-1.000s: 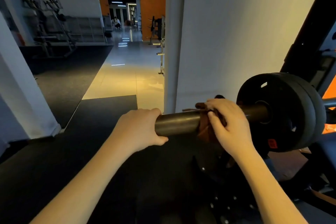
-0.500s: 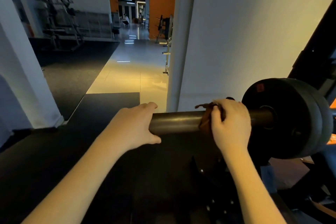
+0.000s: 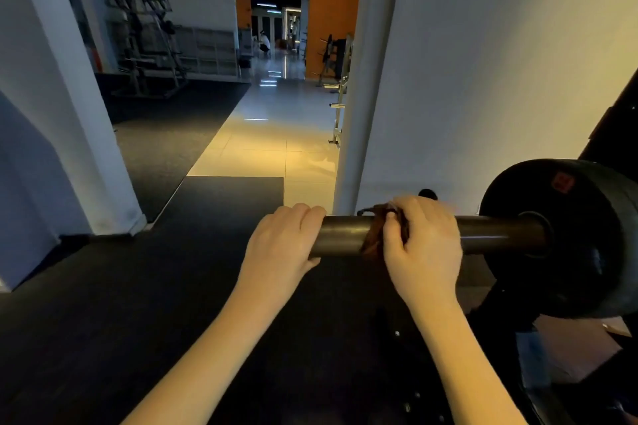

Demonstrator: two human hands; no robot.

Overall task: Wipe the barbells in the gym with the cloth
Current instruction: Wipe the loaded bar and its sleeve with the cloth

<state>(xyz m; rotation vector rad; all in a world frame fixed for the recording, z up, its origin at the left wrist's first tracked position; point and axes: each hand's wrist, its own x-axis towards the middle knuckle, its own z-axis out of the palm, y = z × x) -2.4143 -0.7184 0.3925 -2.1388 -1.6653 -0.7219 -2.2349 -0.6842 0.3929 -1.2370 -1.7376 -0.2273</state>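
Your left hand (image 3: 281, 241) is curled over the free end of the barbell (image 3: 497, 235), steadying it. Your right hand (image 3: 423, 252) is wrapped round the bar just beside it, pressing a brown cloth (image 3: 373, 240) against the metal. The cloth sits between your two hands, bunched under the right fingers, with an edge sticking out on the left.

By my reading you are in the middle of wiping this end of the bar, not at the finish. The stretch from your right hand to the black weight plates (image 3: 587, 252) shows a dull sheen, but in this dim light you cannot tell wiped metal from unwiped. The tip under your left hand is covered, so it likely wants a pass too. Everything past the plates is out of view — the long middle of the bar, the far end, and any other barbells in the gym look to be left.
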